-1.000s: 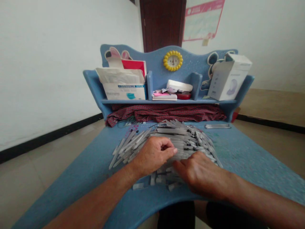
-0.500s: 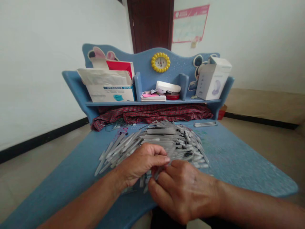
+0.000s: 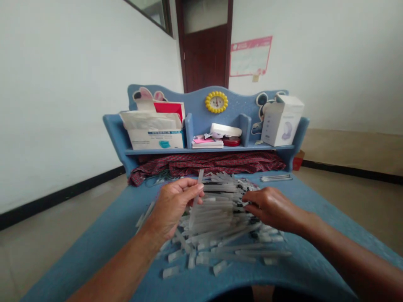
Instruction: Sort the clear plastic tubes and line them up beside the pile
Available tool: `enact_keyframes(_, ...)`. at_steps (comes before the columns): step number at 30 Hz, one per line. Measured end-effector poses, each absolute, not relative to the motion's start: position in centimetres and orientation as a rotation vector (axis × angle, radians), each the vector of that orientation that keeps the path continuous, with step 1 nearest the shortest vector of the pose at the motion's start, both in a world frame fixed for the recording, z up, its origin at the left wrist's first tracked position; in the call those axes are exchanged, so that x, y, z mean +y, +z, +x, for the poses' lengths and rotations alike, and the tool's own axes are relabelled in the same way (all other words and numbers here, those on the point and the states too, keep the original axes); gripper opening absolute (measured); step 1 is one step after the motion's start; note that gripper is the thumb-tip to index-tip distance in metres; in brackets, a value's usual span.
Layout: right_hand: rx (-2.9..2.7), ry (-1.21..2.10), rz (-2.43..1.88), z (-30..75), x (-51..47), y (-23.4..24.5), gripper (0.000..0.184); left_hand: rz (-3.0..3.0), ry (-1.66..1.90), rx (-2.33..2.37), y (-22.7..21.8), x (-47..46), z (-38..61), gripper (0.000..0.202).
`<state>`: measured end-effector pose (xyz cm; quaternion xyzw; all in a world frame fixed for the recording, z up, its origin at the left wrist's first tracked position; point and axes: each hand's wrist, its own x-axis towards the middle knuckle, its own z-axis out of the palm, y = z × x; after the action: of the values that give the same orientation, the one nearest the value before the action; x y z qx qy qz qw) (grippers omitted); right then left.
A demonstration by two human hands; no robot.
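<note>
My left hand (image 3: 174, 203) pinches a frosted, see-through pen barrel (image 3: 194, 212) between thumb and fingers, its upper end pointing away from me. Below and beyond it spreads a pile of similar pen barrels (image 3: 217, 216) on the blue desk. My right hand (image 3: 275, 209) reaches into the right side of this pile, fingertips drawn together beside small black pen parts (image 3: 239, 211). Whatever those fingertips hold, if anything, is too small to make out. Short frosted pen caps (image 3: 171, 272) lie loose at the near side.
Behind the pile, a red checked cloth (image 3: 208, 162) is bunched under the blue shelf (image 3: 157, 151). Thin rods (image 3: 276, 178) lie at the desk's back right. On the shelf stand a mask box (image 3: 157, 138), a white carton (image 3: 281, 121) and a red round case (image 3: 231, 142).
My hands were together at the near edge and are now apart. The right one has moved away to the pile's right side; the left has lifted a barrel. The camera view has tilted up.
</note>
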<state>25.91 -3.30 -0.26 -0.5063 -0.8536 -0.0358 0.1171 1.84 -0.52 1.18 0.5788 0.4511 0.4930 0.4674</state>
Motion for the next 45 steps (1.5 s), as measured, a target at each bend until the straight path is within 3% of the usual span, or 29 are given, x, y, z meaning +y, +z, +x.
enact_keyframes(6,-2.484,-0.267,-1.64,24.1,-1.3,-1.0,0.016,1.41,1.224,1.165,0.6,-0.2,1.9,0.023)
enact_keyframes(17,-2.404,-0.226,-1.651,23.1,0.4,-2.3,0.022,1.574,1.163,1.281,-0.2,-0.1,1.9,0.023)
enact_keyframes(26,-2.061,0.211,-1.407,24.3,0.8,-3.3,0.02,2.046,1.139,1.41,-0.1,0.3,1.4,0.016)
enact_keyframes(32,-1.602,0.757,-1.304,26.1,0.5,-2.2,0.022,2.479,1.121,1.459,-0.5,1.1,0.3,0.019)
enact_keyframes(45,-1.513,0.923,-1.137,27.9,-0.2,-1.0,0.023,2.715,1.032,1.43,-1.0,1.2,0.1,0.018)
